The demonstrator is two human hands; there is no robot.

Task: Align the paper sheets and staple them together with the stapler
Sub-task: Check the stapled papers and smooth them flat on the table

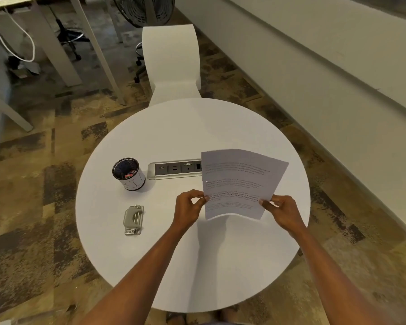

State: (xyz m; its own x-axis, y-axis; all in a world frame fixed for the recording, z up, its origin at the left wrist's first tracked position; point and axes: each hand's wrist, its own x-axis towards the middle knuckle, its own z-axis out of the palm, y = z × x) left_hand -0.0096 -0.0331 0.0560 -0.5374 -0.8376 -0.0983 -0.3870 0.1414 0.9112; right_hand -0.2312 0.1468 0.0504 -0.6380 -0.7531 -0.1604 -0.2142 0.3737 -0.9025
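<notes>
- The paper sheets (242, 181) are held up above the right half of the round white table (197, 266), tilted so the printed side faces the wearer; their near edge bows slightly between the two hands.
- The left hand (189, 212) pinches the left edge of the sheets low down, thumb and forefinger closed on the paper and the other fingers curled loosely behind.
- The right hand (283, 211) grips the lower right edge in the same way, thumb on the printed face, fingers folded behind the paper.
- Both forearms reach in from the near edge of the view, bare to the elbow.
- How many sheets there are cannot be told; the edges look flush, with no separate corner showing.
- The stapler (133, 219), a grey metal one, lies flat on the left part of the table, well apart from both hands and untouched.
- A dark mesh cup (128, 174) with a white band stands just beyond the stapler, with something red inside.
- A silver power strip (174, 169) is set into the middle of the table; its right end is hidden behind the sheets.
- A white chair (172, 66) stands at the far side of the table.
- The floor (33, 184) is patterned in brown and dark patches.
</notes>
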